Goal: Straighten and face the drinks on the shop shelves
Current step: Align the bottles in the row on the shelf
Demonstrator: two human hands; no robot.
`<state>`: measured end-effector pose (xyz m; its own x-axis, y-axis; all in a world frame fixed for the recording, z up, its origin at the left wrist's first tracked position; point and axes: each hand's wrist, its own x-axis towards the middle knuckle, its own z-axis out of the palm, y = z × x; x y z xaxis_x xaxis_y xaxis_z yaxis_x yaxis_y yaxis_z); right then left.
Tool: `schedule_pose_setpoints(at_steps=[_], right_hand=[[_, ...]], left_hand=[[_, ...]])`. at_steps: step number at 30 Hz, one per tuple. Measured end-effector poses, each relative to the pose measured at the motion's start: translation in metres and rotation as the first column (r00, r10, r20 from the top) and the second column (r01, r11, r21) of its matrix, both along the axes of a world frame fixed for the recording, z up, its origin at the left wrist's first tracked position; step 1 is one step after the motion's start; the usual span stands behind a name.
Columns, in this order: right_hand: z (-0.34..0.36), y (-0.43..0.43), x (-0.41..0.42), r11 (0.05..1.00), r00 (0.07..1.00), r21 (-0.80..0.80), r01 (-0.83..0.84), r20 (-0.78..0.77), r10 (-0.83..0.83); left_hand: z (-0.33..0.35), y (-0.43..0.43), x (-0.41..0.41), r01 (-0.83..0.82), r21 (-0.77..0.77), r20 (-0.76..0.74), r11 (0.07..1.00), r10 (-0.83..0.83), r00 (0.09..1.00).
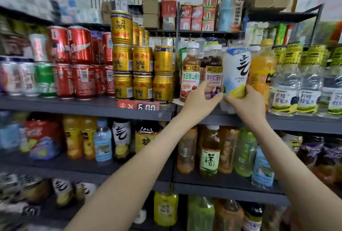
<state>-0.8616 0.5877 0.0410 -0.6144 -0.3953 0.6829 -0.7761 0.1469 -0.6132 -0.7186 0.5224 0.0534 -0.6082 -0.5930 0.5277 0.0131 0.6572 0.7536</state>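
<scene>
1. The right hand (pixel 246 105) grips the lower body of the white bottle (pixel 236 68), which stands upright at the shelf's (pixel 296 121) front edge, label outward.
2. Just left of that grip, the left hand (pixel 200 98) closes thumb and fingers on the grape juice bottle (pixel 212 75).
3. Judged done: the gold cans (pixel 142 62), further left of both grips, stand stacked with labels mostly forward.
4. Judged left: seating these two bottles in line, then the mixed bottles (pixel 209 155) below the grips.
</scene>
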Motion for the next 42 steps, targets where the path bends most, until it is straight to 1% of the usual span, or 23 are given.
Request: schedule_pose_setpoints(at_steps=[2, 4, 6, 9, 12, 14, 16, 17, 18, 20, 22, 28, 30, 32, 35, 37, 40, 42], right_hand=[[-0.006, 0.016, 0.023, 0.995, 0.995, -0.067, -0.077, -0.061, 0.073], [-0.013, 0.033, 0.051, 0.98, 0.98, -0.087, -0.178, -0.103, 0.169], [-0.021, 0.045, 0.081, 0.967, 0.964, -0.068, -0.247, -0.122, 0.238], [-0.033, 0.05, 0.123, 0.956, 0.948, -0.004, -0.293, -0.13, 0.29], [-0.045, 0.045, 0.16, 0.912, 0.908, 0.111, -0.395, -0.103, 0.405], [-0.058, 0.032, 0.182, 0.845, 0.865, 0.233, -0.481, -0.031, 0.501], [-0.071, 0.02, 0.2, 0.739, 0.793, 0.315, -0.595, 0.082, 0.604], [-0.08, 0.014, 0.214, 0.662, 0.728, 0.321, -0.677, 0.165, 0.665], [-0.088, 0.008, 0.23, 0.583, 0.655, 0.308, -0.752, 0.243, 0.716], [-0.101, -0.004, 0.265, 0.468, 0.527, 0.244, -0.85, 0.347, 0.776], [-0.109, -0.016, 0.3, 0.403, 0.437, 0.174, -0.899, 0.426, 0.792], [-0.137, -0.053, 0.387, 0.321, 0.308, 0.068, -0.944, 0.526, 0.793], [-0.148, -0.065, 0.412, 0.323, 0.304, 0.062, -0.944, 0.54, 0.785], [-0.162, -0.077, 0.431, 0.359, 0.336, 0.067, -0.931, 0.543, 0.77], [-0.189, -0.094, 0.451, 0.405, 0.366, 0.063, -0.912, 0.569, 0.736], [-0.209, -0.103, 0.461, 0.415, 0.38, 0.08, -0.906, 0.582, 0.719], [-0.243, -0.114, 0.471, 0.417, 0.41, 0.139, -0.898, 0.607, 0.681], [-0.264, -0.121, 0.474, 0.449, 0.442, 0.161, -0.879, 0.63, 0.639]], left_hand=[[0.0, 0.01, 0.015, 0.059, 0.062, -0.071, 0.996, -0.055, 0.996], [-0.005, 0.019, 0.028, 0.09, 0.05, -0.115, 0.995, -0.084, 0.99], [-0.015, 0.026, 0.043, 0.053, 0.015, -0.161, 0.998, -0.05, 0.986], [-0.034, 0.033, 0.075, 0.013, 0.086, -0.252, 0.996, 0.009, 0.968], [-0.06, 0.024, 0.121, -0.079, 0.108, -0.202, 0.991, 0.1, 0.974], [-0.078, 0.011, 0.161, -0.098, 0.108, -0.122, 0.989, 0.111, 0.986], [-0.094, 0.002, 0.196, -0.11, 0.116, -0.039, 0.987, 0.115, 0.993], [-0.104, -0.005, 0.216, -0.12, 0.134, -0.01, 0.984, 0.122, 0.992], [-0.112, -0.011, 0.238, -0.126, 0.156, 0.007, 0.98, 0.127, 0.992], [-0.123, -0.022, 0.28, -0.159, 0.176, 0.056, 0.972, 0.151, 0.987], [-0.128, -0.032, 0.319, -0.189, 0.166, 0.107, 0.968, 0.173, 0.979], [-0.146, -0.06, 0.415, -0.229, 0.175, 0.218, 0.958, 0.189, 0.957], [-0.155, -0.069, 0.438, -0.245, 0.156, 0.26, 0.957, 0.199, 0.945], [-0.167, -0.075, 0.455, -0.289, 0.124, 0.3, 0.949, 0.242, 0.923], [-0.192, -0.082, 0.475, -0.355, 0.119, 0.354, 0.927, 0.294, 0.888], [-0.214, -0.088, 0.484, -0.383, 0.101, 0.405, 0.918, 0.313, 0.859], [-0.249, -0.098, 0.492, -0.401, 0.079, 0.483, 0.913, 0.317, 0.816], [-0.27, -0.107, 0.494, -0.393, 0.055, 0.557, 0.918, 0.299, 0.775]])
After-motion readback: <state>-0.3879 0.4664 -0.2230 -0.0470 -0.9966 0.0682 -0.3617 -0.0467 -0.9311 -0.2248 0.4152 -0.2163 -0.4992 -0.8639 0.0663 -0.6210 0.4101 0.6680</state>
